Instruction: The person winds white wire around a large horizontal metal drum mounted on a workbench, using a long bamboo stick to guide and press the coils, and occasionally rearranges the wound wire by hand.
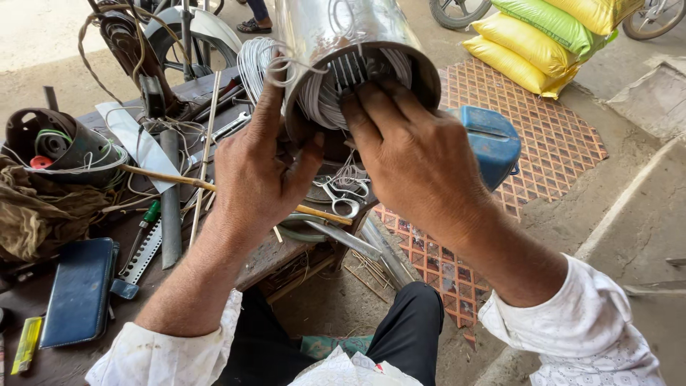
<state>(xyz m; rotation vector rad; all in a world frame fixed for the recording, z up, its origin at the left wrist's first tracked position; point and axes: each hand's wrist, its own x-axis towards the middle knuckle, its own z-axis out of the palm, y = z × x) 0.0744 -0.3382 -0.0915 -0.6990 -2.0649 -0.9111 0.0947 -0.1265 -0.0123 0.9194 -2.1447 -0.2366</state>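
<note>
A shiny steel cylinder, a motor stator (336,32), lies tilted with its open end toward me, packed with white winding wire (325,100). My left hand (257,171) grips the rim at the lower left, thumb against the end, with loops of white wire over the fingers. My right hand (411,154) presses its fingertips into the slots and wires at the open end. Both hands touch the stator.
A cluttered dark workbench (43,357) holds scissors (343,196), a long wooden stick (171,179), a green-handled screwdriver (146,218), a blue case (78,289) and a dark housing (61,146). A blue box (493,143) and yellow sacks (529,53) lie to the right.
</note>
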